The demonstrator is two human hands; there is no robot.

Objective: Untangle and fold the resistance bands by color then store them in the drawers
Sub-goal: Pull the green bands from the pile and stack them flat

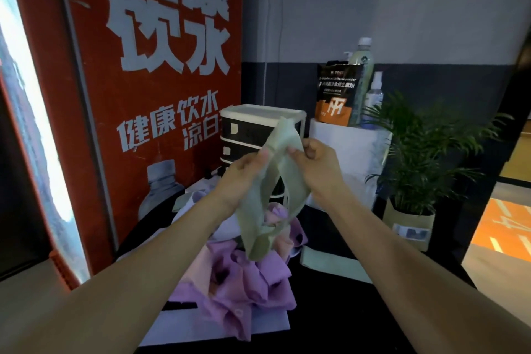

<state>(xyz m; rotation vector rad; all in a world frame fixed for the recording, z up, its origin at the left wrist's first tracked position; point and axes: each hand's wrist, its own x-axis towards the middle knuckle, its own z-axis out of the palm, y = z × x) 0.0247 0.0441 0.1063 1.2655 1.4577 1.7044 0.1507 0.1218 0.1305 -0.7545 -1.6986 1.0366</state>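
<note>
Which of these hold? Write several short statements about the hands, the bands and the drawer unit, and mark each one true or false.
1. Both hands hold the pale green flat rubber resistance band up above the pile. True: the left hand and the right hand each pinch it near its top.
2. The purple flat resistance bands are folded in a neat stack. False: they lie in a loose tangled heap on the dark table.
3. The small white-framed drawer unit with dark drawer fronts stands behind the hands. True.
4. A drawer is pulled out. False: the visible drawer fronts sit flush.
5. The leafy green potted plant stands left of the drawer unit. False: it stands to the right.
</note>
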